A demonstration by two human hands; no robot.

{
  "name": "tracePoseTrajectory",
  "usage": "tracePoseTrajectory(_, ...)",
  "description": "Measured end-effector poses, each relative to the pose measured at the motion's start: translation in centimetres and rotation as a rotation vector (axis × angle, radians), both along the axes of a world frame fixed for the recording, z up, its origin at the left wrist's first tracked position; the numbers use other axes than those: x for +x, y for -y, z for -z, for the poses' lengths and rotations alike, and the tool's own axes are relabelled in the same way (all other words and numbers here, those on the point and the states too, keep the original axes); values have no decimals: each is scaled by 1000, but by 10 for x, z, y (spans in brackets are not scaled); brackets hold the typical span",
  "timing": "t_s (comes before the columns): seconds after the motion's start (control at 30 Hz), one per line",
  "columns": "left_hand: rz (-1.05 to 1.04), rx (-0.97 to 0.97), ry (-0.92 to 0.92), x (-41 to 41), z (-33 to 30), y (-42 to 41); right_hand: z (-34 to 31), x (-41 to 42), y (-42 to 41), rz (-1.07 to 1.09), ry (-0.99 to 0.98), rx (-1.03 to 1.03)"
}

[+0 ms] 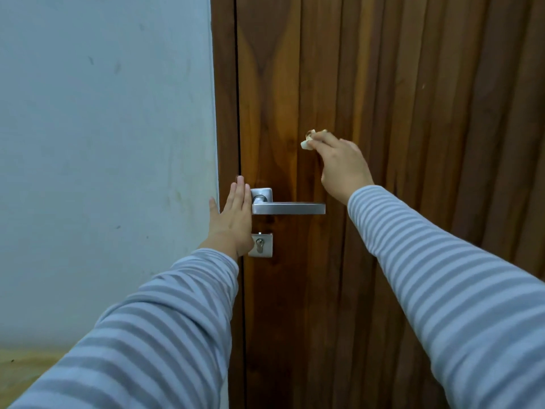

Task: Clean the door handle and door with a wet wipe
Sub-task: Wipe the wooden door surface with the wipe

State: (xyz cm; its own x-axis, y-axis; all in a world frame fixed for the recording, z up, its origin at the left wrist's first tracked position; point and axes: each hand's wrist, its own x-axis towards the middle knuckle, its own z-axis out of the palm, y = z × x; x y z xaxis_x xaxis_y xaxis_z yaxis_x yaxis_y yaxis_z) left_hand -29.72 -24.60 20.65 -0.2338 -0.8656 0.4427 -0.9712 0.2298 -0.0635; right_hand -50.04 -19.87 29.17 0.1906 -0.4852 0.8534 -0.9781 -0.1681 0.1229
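Observation:
The brown wooden door point(413, 113) with vertical grooves fills the right side of the head view. Its silver lever handle point(290, 208) points right, below a square rosette. My right hand point(342, 166) presses a crumpled white wet wipe point(308, 141), stained brown, against the door above the handle's free end. My left hand point(234, 216) lies flat with fingers straight on the door's left edge and frame, just left of the handle's rosette, holding nothing.
A silver lock plate with a keyhole point(261, 246) sits under the handle. The door frame point(224, 113) meets a pale blue-white wall point(103, 143) on the left. A strip of light wooden floor point(26, 367) shows at bottom left.

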Motion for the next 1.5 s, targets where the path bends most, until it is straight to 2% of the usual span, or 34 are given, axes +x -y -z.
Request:
tracePoseTrajectory(0.17, -44, -48, 30, -5, 10, 8, -12, 3, 18, 96, -219, 7)
tracePoseTrajectory(0.4, -1, -110, -34, -2, 17, 13, -14, -3, 30, 93, -271, -59)
tracePoseTrajectory(0.7, -9, -130, -34, -1, 21, 14, 36, -21, 33, 51, -366, -54)
tracePoseTrajectory(0.97, -1, -136, -42, -2, 22, 14, 69, -39, 40, 168, -511, -34)
tracePoseTrajectory(1.2, 9, -135, -67, -3, 23, 13, 111, -27, 37, 101, -416, -93)
tracePoseTrajectory(1.5, 14, -155, -116, -6, 25, 15, 142, 6, 36, 197, -249, -106)
